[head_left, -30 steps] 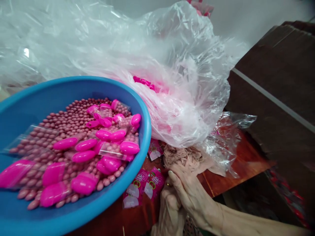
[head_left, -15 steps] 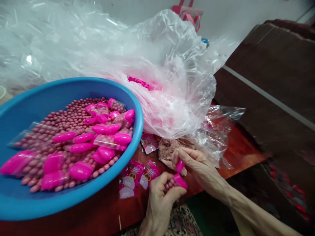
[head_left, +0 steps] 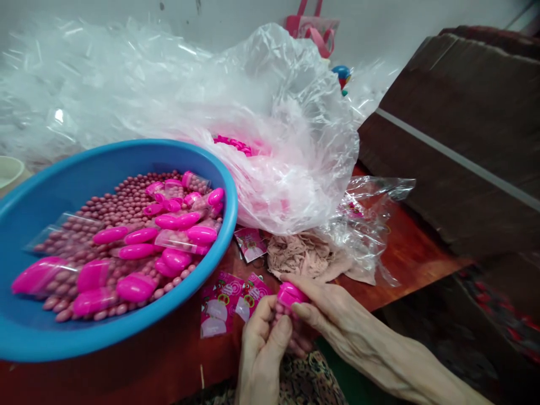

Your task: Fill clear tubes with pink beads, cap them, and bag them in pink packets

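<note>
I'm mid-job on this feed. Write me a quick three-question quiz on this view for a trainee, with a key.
1. Multiple choice: what do the left hand and right hand have between them?
A) a crumpled cloth
B) a bead-filled container with a pink cap
C) a blue lid
2. True or false: the printed cards lie inside the blue basin.
3. Short answer: which hand is nearer the blue basin?

Key:
1. B
2. False; they lie on the table, beside the basin.
3. The left hand.
</note>
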Available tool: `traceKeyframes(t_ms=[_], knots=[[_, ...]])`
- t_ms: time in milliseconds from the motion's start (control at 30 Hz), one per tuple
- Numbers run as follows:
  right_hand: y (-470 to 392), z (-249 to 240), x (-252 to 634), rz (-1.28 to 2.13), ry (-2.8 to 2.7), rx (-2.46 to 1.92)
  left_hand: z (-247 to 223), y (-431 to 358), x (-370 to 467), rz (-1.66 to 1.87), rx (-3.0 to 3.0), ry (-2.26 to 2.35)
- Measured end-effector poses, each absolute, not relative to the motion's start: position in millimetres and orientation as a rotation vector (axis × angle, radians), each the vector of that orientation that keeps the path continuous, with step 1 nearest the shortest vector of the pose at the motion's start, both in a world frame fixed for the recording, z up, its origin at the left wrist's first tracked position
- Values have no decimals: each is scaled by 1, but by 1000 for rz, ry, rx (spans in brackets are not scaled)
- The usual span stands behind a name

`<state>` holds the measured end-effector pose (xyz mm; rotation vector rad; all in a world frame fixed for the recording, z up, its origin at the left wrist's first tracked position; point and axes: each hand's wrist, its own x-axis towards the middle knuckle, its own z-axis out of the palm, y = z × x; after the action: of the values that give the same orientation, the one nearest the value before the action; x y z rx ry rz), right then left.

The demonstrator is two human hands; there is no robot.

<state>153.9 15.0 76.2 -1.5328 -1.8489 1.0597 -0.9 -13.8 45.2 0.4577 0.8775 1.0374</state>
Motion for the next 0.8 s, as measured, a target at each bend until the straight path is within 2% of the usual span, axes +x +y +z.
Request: traceKeyframes(t_ms=[200,400,567,733,800], knots=[[14,92,153,1310,-2033,-1593,53,-10,-9,950,295,792],[29,97,145,1580,-1657,-1449,52,-8,-14,904,531,811],[31,99,143,1551,-1728,-1435,46,-11,-13,894,805,1006],[29,99,144,1384,-1704,-1420,42,-13,-14,935,733,1036],[31,100,149,1446,-1556,-1410,44,-11,-15,959,681,1008]])
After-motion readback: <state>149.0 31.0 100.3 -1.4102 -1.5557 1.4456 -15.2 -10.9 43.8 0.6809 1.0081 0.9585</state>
